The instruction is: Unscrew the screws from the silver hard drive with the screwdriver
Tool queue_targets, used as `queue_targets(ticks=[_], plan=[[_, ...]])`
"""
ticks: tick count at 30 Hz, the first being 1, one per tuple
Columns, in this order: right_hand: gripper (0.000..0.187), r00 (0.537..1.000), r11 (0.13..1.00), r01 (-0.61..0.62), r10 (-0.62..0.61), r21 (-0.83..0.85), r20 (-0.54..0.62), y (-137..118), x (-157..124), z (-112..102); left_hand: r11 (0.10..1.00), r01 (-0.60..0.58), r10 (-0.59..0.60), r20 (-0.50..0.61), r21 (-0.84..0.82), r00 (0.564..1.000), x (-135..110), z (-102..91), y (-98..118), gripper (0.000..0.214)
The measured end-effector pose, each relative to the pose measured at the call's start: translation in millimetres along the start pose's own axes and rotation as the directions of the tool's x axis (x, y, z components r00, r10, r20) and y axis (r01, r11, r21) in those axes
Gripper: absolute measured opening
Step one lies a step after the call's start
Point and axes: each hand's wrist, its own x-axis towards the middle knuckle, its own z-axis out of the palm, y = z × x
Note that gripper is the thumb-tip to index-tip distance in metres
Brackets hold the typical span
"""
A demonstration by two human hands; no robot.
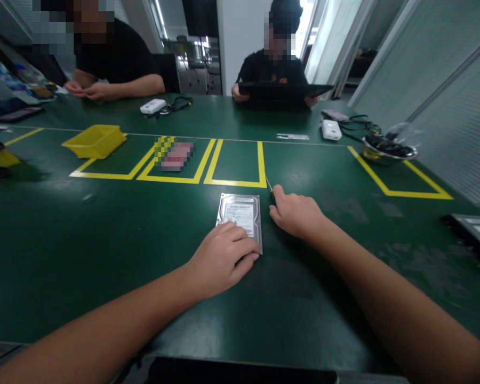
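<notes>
A silver hard drive (240, 210) with a white label lies flat on the green table. My left hand (228, 256) rests over its near end, fingers curled onto the right edge and holding it; the hand hides that end of the drive. Just right of the drive, my right hand (298, 213) is closed around a thin screwdriver (269, 185). The slim metal tip points forward and left, apart from the drive, and most of the handle is hidden in the fingers.
Yellow tape outlines mark the table (104, 240). Beyond the drive stand a yellow bin (96, 142) and a blurred pinkish item (177, 156). A metal bowl (390, 152) of dark parts sits right, another drive (476, 232) at the right edge. Two people sit across.
</notes>
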Motion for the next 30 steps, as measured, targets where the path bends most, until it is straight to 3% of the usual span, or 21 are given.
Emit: queue_targets(ticks=[22, 30], plan=[[0.037, 0.996, 0.998, 0.064, -0.063, 0.015, -0.058, -1.8, 1.1, 5.2, 0.999, -0.053, 0.052, -0.094, -0.008, 0.994, -2.2, -2.0, -0.2, 0.019], [0.036, 0.996, 0.997, 0.076, -0.075, 0.030, -0.048, -2.0, 1.1, 4.7, 0.998, 0.019, -0.031, -0.209, -0.057, 0.977, -0.9, -5.1, 1.8, 0.011]])
